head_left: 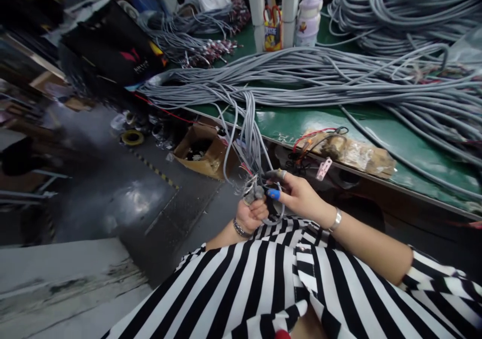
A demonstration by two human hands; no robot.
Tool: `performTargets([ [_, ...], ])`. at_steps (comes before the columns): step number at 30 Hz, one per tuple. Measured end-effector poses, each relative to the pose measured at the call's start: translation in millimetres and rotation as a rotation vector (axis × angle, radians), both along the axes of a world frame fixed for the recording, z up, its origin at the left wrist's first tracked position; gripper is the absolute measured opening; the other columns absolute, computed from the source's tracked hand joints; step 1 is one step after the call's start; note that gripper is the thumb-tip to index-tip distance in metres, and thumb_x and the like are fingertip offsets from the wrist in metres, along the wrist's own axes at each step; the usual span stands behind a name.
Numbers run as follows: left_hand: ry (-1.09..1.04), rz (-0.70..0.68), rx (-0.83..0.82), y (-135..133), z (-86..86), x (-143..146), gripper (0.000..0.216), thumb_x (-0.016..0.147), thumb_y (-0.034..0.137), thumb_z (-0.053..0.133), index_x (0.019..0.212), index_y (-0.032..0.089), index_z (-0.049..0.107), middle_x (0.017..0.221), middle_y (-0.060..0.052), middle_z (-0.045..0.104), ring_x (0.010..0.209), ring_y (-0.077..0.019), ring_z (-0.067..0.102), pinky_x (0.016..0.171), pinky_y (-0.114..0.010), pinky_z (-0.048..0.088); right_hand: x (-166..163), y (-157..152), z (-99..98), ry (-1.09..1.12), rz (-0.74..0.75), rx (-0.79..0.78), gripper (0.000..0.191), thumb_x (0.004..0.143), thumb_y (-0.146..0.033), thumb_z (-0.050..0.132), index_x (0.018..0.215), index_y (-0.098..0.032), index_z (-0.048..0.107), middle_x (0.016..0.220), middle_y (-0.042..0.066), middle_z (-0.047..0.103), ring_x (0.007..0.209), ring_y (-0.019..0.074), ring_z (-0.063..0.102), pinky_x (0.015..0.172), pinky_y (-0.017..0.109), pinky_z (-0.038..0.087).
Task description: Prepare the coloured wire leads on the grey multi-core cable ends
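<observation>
My left hand (253,212) is closed around the ends of several grey cables (250,128) that hang over the table's front edge. Thin bare strands and a few coloured wires stick out just above that fist. Close by on the right, my right hand (297,194) reaches in with thumb and fingers at the same cables; a blue wrap covers its thumb and a grey one a finger. One cable (281,206) loops down between the two hands. Whether the right fingertips pinch a cable is too small to tell.
Long grey cables (301,73) run along the green table (274,123). A taped block (361,155) with red and black wires lies at its edge. An open cardboard box (199,150) stands on the floor. Scissors (272,15) and a lilac bottle (308,20) stand behind; a person sits further back.
</observation>
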State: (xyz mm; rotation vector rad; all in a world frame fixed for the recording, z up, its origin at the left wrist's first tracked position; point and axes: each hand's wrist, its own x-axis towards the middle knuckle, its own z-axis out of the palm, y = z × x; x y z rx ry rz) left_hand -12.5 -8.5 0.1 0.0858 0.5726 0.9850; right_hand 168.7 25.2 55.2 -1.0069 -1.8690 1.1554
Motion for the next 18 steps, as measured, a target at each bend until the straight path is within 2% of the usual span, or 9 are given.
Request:
performTargets([
  [4, -0.053, -0.049, -0.032, -0.6, -1.9, 0.2, 0.03, 0.083, 0.02, 0.044, 0.053, 0.016, 0.042, 0.043, 0.011, 0.01, 0.032, -0.0023, -0.001, 0.03, -0.015, 0.01, -17.6, 12.7, 7.2, 0.031, -0.007, 0.039, 0.035, 0.08, -0.029, 0.066, 0.113, -0.019, 0.06, 0.098, 0.006, 0.068, 0.087, 0.0184, 0.062, 0.078, 0.031, 0.05],
  [7, -0.057, -0.075, -0.001, 0.3, 0.1, 0.6, 0.031, 0.08, 0.018, 0.047, 0.05, 0.016, 0.039, 0.042, 0.011, 0.011, 0.032, -0.0017, -0.001, 0.03, -0.016, 0.012, -25.1, 15.4, 7.3, 0.11, -0.037, -0.01, 0.016, 0.078, -0.03, 0.067, 0.088, -0.019, 0.066, 0.08, 0.002, 0.065, 0.074, 0.015, 0.058, 0.07, 0.028, 0.047],
  [8, -0.041, -0.086, 0.015, 0.6, 0.4, 0.5, 0.032, 0.081, 0.019, 0.047, 0.05, 0.015, 0.04, 0.042, 0.011, 0.012, 0.031, -0.0015, 0.0, 0.031, -0.015, 0.013, -27.5, 14.5, 6.4, 0.167, -0.048, -0.057, 0.014, 0.077, -0.032, 0.068, 0.08, -0.018, 0.065, 0.075, 0.001, 0.063, 0.07, 0.0138, 0.055, 0.068, 0.027, 0.046],
  [11, 0.023, -0.117, 0.075, 1.2, -2.2, 0.0, 0.033, 0.085, 0.024, 0.048, 0.054, 0.015, 0.046, 0.041, 0.011, 0.012, 0.031, -0.0017, 0.001, 0.031, -0.015, 0.014, -35.4, 9.5, 0.6, 0.383, -0.115, -0.366, 0.023, 0.073, -0.038, 0.069, 0.071, -0.018, 0.058, 0.066, -0.002, 0.057, 0.055, 0.0084, 0.045, 0.052, 0.022, 0.039],
  [14, 0.058, -0.176, 0.151, 0.6, -9.0, -1.0, 0.038, 0.087, 0.037, 0.05, 0.055, 0.015, 0.048, 0.038, 0.011, 0.012, 0.028, -0.0019, 0.002, 0.03, -0.015, 0.011, -41.4, 9.2, -11.5, 0.537, -0.234, -0.758, 0.025, 0.073, -0.039, 0.065, 0.071, -0.019, 0.049, 0.059, -0.005, 0.051, 0.041, 0.0034, 0.027, 0.037, 0.018, 0.018],
  [16, 0.045, -0.244, 0.218, 0.1, -13.3, -1.9, 0.044, 0.083, 0.045, 0.055, 0.051, 0.016, 0.045, 0.035, 0.011, 0.013, 0.026, -0.0021, 0.004, 0.028, -0.016, 0.009, -41.2, 13.3, -22.9, 0.539, -0.343, -0.888, 0.024, 0.074, -0.035, 0.062, 0.07, -0.02, 0.045, 0.055, -0.007, 0.048, 0.038, 0.0021, 0.022, 0.036, 0.017, 0.012],
  [18, 0.022, -0.268, 0.268, 0.7, -15.3, -3.0, 0.048, 0.078, 0.05, 0.059, 0.048, 0.017, 0.04, 0.033, 0.011, 0.012, 0.025, -0.0021, 0.004, 0.027, -0.016, 0.008, -37.3, 17.4, -34.7, 0.484, -0.447, -0.928, 0.023, 0.075, -0.032, 0.061, 0.069, -0.02, 0.043, 0.053, -0.008, 0.046, 0.036, 0.0016, 0.022, 0.035, 0.016, 0.011],
])
